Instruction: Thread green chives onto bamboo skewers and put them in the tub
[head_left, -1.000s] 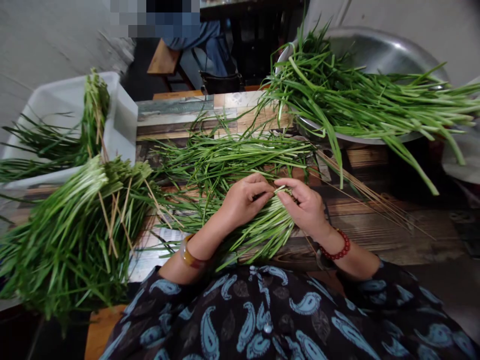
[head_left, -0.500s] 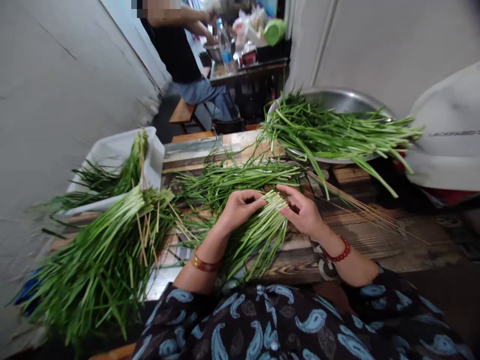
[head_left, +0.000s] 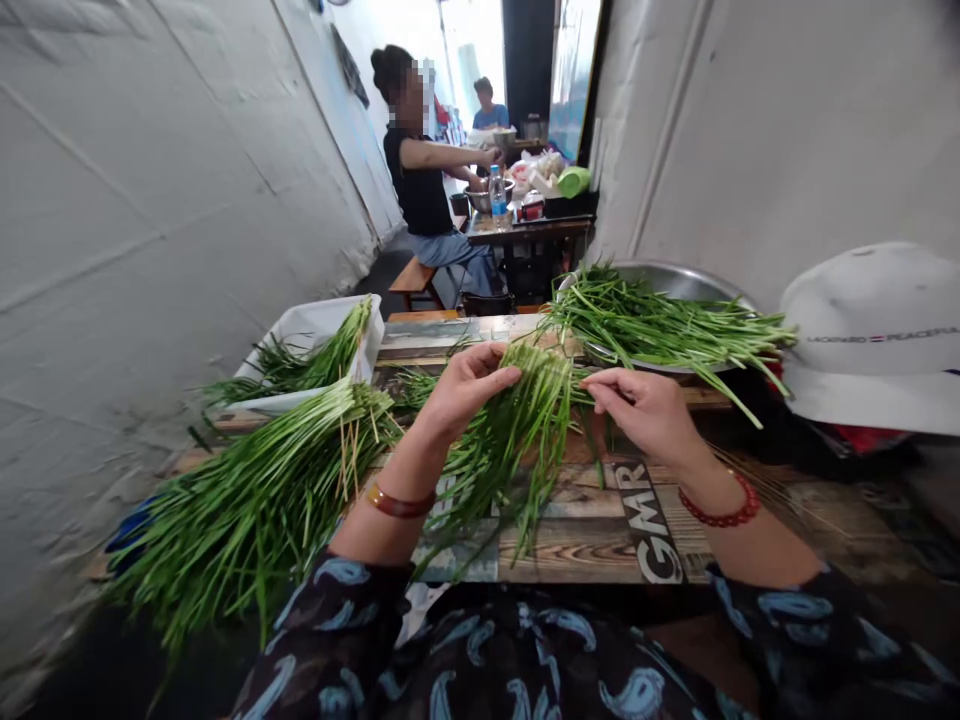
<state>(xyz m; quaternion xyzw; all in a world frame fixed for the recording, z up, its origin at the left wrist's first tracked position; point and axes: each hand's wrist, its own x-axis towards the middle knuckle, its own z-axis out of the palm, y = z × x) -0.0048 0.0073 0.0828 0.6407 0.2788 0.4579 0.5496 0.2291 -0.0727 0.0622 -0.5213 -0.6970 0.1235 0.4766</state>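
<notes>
My left hand (head_left: 466, 392) is closed on a bunch of garlic chives (head_left: 538, 390), raised over the wooden table (head_left: 570, 545). The pale cut ends are spread in a row at the top, and the green leaves hang towards me. Beside the bunch's right edge, my right hand (head_left: 651, 412) has thumb and forefinger pinched together; what lies between them is too small to make out. To the left, a large pile of chives (head_left: 247, 520) carries thin bamboo skewers (head_left: 346, 455) through its pale ends. More loose chives (head_left: 420, 388) lie partly hidden behind my left hand.
A white plastic tub (head_left: 311, 318) with chives stands at the back left. A metal basin (head_left: 686, 270) heaped with chives is at the back right, near a white cap (head_left: 870, 335). Thin skewers (head_left: 780, 492) lie on the right. Beyond, a person (head_left: 420, 190) sits at another table.
The bunch has been lifted and its leaves now hang down. My right hand has moved right, from cupping the ends to a pinch. The view has tilted up.
</notes>
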